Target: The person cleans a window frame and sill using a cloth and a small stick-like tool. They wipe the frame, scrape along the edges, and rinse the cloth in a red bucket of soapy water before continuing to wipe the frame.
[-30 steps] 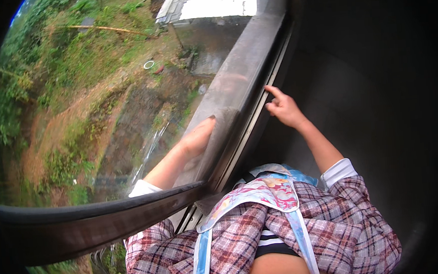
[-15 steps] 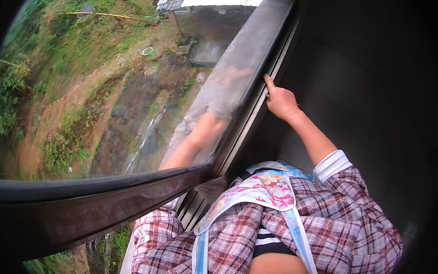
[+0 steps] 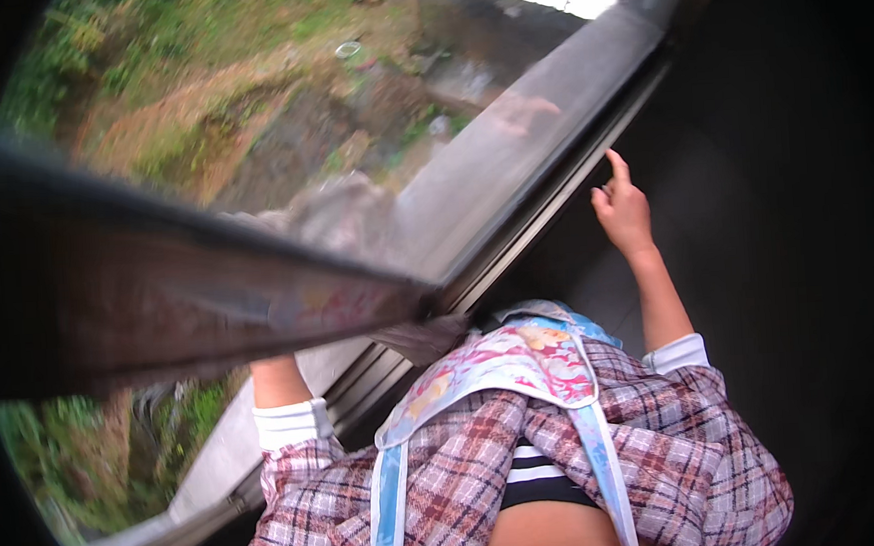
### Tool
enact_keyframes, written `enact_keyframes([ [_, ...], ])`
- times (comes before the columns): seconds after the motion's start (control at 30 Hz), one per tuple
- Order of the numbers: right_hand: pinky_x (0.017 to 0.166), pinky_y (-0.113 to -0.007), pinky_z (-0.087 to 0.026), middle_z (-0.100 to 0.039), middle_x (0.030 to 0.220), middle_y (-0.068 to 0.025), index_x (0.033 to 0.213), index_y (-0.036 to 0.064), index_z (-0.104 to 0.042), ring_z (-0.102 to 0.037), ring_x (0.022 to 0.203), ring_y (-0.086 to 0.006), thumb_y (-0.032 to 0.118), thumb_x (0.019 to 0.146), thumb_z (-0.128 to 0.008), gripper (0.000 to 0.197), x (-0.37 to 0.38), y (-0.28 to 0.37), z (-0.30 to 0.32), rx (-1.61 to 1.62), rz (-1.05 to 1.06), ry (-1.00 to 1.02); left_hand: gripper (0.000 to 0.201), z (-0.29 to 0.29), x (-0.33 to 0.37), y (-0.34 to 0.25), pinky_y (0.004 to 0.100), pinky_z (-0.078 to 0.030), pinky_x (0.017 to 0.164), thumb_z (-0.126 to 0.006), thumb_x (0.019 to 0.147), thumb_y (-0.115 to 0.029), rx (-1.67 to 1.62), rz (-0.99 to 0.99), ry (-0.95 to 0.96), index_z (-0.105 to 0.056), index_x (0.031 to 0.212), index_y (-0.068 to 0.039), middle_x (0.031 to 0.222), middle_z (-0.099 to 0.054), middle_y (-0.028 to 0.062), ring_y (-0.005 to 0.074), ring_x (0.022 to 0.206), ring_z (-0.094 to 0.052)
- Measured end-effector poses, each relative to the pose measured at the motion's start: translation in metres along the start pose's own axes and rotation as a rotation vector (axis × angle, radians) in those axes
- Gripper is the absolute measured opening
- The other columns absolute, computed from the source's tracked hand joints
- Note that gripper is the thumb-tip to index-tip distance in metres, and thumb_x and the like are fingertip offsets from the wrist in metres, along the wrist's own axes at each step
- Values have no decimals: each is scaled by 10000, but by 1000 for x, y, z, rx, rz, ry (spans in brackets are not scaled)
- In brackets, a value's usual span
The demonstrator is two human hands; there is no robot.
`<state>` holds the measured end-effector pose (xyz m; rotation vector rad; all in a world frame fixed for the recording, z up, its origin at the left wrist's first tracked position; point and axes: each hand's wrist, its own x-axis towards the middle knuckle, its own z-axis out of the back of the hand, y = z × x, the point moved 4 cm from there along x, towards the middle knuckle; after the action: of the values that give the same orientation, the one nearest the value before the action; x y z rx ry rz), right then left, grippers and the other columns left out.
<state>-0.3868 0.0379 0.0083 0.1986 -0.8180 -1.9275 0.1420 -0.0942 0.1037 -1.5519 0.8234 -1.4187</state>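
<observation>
A: Where is the sash [image 3: 259, 314]?
B: Swung open left of the track [image 3: 553, 206]; right hand [image 3: 621, 212] touches the track, loosely open, grasping nothing; left hand hidden, cannot tell.
A: Handling?
B: Likely stiff, heavy, fragile glass; grip the frame.

Plaid shirt [image 3: 669, 459], white cuffs [image 3: 288, 422], pastel patterned apron [image 3: 508, 364].
</observation>
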Motion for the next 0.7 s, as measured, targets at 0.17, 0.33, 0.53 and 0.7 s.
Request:
enact_keyframes([
  [0.17,580,-320,-463,-513,626,-65,1267,27,-600,-519,562,-155,71,867,-647,405,3,-37,-45,276,51,73,511,11,-4,-112,424,-525,967,-539,1017,-325,585,-736,-257,-475,1394,15,1295,-581,169,280,1138,-608],
  [0.33,556,-243,-412,-479,633,12,1179,-4,-642,-446,579,-57,41,886,-649,297,12,-46,-86,446,93,212,538,46,38,-176,471,-560,924,-291,1043,-398,-518,-277,185,-569,1298,-15,1210,-639,161,333,1010,-654],
  [0.53,544,-222,-386,-482,660,34,1146,-7,-652,-440,593,-35,29,907,-637,242,2,-71,-94,600,130,320,484,8,28,-193,436,-568,840,-317,1036,-409,-372,-155,236,-629,1107,-46,1026,-671,129,289,883,-649],
  [0.7,560,-221,-406,-516,674,27,1147,-21,-649,-477,609,-38,34,912,-620,243,-30,-112,-98,621,40,423,428,-114,-85,-66,377,-551,874,-361,1071,-353,-551,263,33,-589,1211,-20,1044,-669,112,244,924,-657],
])
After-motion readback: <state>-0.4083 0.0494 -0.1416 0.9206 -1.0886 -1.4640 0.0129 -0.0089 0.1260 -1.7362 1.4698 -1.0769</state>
